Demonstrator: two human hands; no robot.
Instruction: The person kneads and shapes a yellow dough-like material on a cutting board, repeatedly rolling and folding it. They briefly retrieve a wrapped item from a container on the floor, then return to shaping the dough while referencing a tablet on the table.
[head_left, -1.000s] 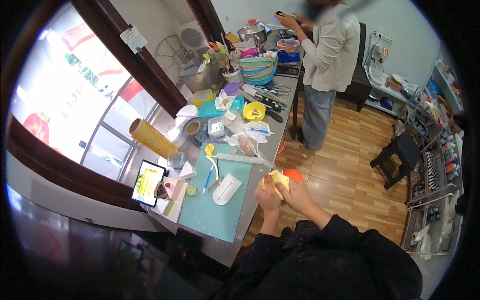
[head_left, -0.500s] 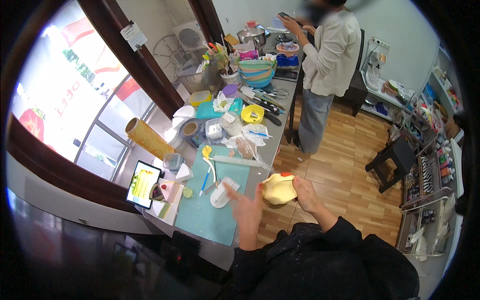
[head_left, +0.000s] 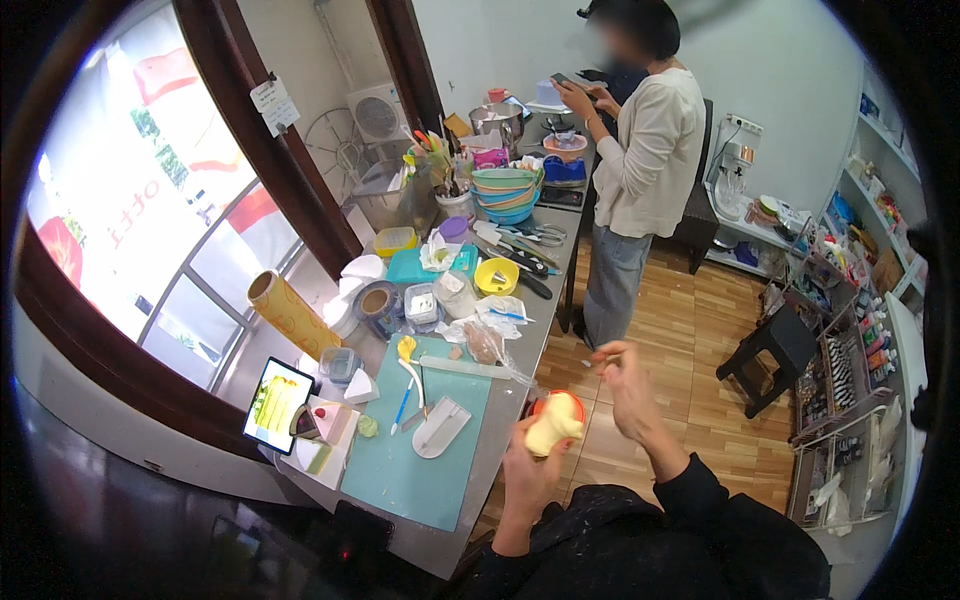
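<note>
My left hand point(head_left: 528, 478) is wrapped round a soft, pale yellow fondant-like piece point(head_left: 553, 425), just off the table's right edge. Behind the piece shows the rim of a round orange-red thing point(head_left: 577, 404), mostly hidden. My right hand point(head_left: 632, 392) is raised to the right of it, apart from it, fingers partly bent and spread, with nothing visible in them. On the teal mat point(head_left: 400, 480) to the left lie a white oval smoother point(head_left: 441, 428), a blue-and-white modelling tool point(head_left: 405, 395) and a translucent rolling pin point(head_left: 463, 368).
A tablet point(head_left: 278, 405) and cake-slice models point(head_left: 330, 425) stand at the table's left edge. Farther back are a film roll point(head_left: 292, 312), a yellow bowl point(head_left: 497, 277), knives point(head_left: 530, 265) and stacked bowls point(head_left: 507, 195). Another person point(head_left: 650, 150) stands holding a phone. A black stool point(head_left: 765, 358) is right.
The yellow piece has passed from my right hand to my left and is now bunched, with more orange showing. My right hand has lifted away; my left has come off the mat side.
</note>
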